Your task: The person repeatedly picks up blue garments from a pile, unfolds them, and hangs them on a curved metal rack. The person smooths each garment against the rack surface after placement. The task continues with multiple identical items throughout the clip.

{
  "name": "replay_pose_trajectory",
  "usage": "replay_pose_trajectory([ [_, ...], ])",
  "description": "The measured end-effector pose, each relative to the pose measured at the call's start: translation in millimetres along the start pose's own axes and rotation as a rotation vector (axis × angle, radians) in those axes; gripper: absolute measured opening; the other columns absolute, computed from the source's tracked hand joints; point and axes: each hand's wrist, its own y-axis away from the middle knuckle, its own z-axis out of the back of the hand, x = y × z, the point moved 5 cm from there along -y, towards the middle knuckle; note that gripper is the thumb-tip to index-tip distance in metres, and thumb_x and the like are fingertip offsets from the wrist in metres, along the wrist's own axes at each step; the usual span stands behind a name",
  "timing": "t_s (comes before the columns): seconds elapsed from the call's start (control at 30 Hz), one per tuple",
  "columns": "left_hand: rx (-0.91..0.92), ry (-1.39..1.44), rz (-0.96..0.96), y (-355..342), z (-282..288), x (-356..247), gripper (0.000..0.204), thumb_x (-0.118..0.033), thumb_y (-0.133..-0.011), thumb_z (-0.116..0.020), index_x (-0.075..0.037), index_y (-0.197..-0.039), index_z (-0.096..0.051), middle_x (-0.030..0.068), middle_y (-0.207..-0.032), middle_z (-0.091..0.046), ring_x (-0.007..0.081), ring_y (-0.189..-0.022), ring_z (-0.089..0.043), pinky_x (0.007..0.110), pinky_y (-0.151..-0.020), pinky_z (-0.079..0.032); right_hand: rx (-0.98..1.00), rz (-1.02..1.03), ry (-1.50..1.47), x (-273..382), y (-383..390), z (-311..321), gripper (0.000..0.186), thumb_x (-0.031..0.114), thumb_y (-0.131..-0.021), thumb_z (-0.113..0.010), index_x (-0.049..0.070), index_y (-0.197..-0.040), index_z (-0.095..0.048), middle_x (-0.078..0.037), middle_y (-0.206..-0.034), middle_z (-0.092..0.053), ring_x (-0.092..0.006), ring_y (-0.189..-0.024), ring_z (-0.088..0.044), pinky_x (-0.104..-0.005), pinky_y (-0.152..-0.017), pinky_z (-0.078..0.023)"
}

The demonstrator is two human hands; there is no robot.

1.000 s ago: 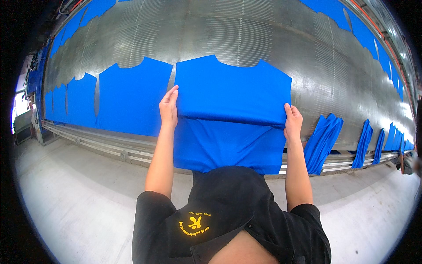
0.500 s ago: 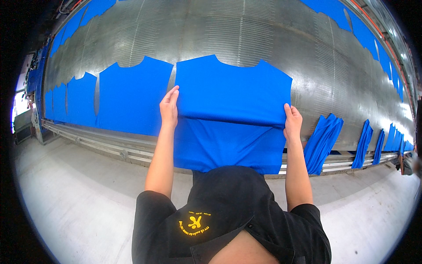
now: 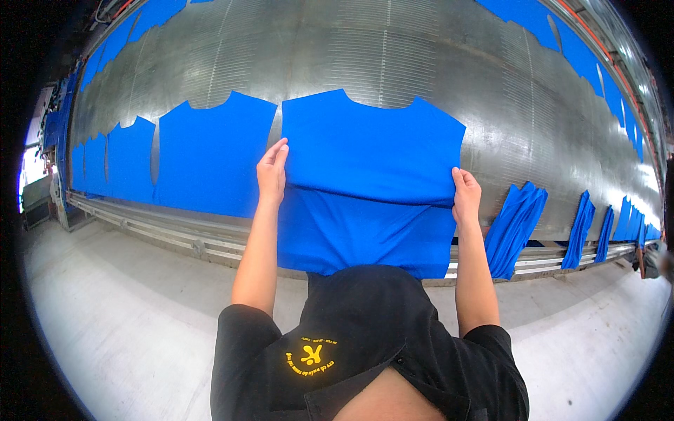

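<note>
Blue panel (image 3: 372, 144): nudged toward 6 o'clock.
Left hand (image 3: 272, 174): 9 o'clock, fingers (image 3: 278, 147) pinching edge.
Right hand (image 3: 467, 198): 3 o'clock, likewise.
Grip: likely for tautness.

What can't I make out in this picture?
All in the head view:
Held blue shirt-shaped cloth panel: middle of its lower edge, hidden by the wearer's black cloth shirt.
Upper-right blue cloth panels: cut off by the picture's top edge.
Far-right blue cloth pieces: too small to count.
</note>
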Motion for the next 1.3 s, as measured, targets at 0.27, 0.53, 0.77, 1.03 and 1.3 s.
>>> replay_pose_trajectory([
  [0.27, 0.001, -0.028, -0.007, 1, 0, -3, 0.035, -0.022, -0.102, -0.063, 0.001, -0.128, -0.068, 0.0104, -0.128, -0.068, 0.0168, -0.117, -0.06, 0.028, -0.103, -0.045, -0.002, -0.019, 0.027, 0, 1, 2, 0.024, 0.02, -0.102, -0.066, -0.003, -0.108, -0.068, -0.005, -0.096, -0.071, -0.0088, -0.084, -0.062, -0.0242, -0.08, -0.05],
  [0.53, -0.001, -0.005, -0.002, -1, 1, 1, 0.035, -0.022, -0.101, -0.063, 0.0, -0.128, -0.068, 0.0101, -0.127, -0.068, 0.0165, -0.117, -0.06, 0.029, -0.103, -0.045, 0.002, -0.028, 0.025, -1, 4, 3, 0.022, 0.02, -0.102, -0.066, -0.002, -0.106, -0.068, -0.005, -0.095, -0.071, -0.0089, -0.083, -0.062, -0.024, -0.079, -0.05],
  [0.77, 0.003, 0.021, -0.004, -3, 0, 1, 0.037, -0.023, -0.101, -0.064, 0.002, -0.128, -0.068, 0.0108, -0.127, -0.068, 0.0175, -0.118, -0.06, 0.029, -0.104, -0.044, -0.001, -0.035, 0.005, -5, 5, 4, 0.022, 0.019, -0.102, -0.066, -0.002, -0.106, -0.068, -0.005, -0.095, -0.07, -0.0089, -0.084, -0.061, -0.0238, -0.079, -0.05],
  [1.03, 0.007, 0.026, 0.013, -2, 1, -1, 0.038, -0.024, -0.101, -0.064, 0.002, -0.128, -0.067, 0.0116, -0.129, -0.067, 0.0182, -0.119, -0.059, 0.03, -0.105, -0.043, -0.001, -0.026, 0.015, -8, 4, 6, 0.023, 0.02, -0.101, -0.066, -0.002, -0.106, -0.068, -0.004, -0.095, -0.07, -0.0082, -0.084, -0.061, -0.0236, -0.079, -0.049],
  [1.3, -0.035, -0.142, -0.077, -1, 10, 1, 0.038, -0.026, -0.1, -0.065, -0.001, -0.13, -0.068, 0.011, -0.129, -0.068, 0.0184, -0.118, -0.061, 0.03, -0.102, -0.046, -0.067, 0.07, 0.255, 13, 17, 12, 0.025, 0.021, -0.1, -0.067, -0.001, -0.109, -0.069, -0.004, -0.094, -0.07, -0.0088, -0.08, -0.063, -0.0242, -0.072, -0.051],
])
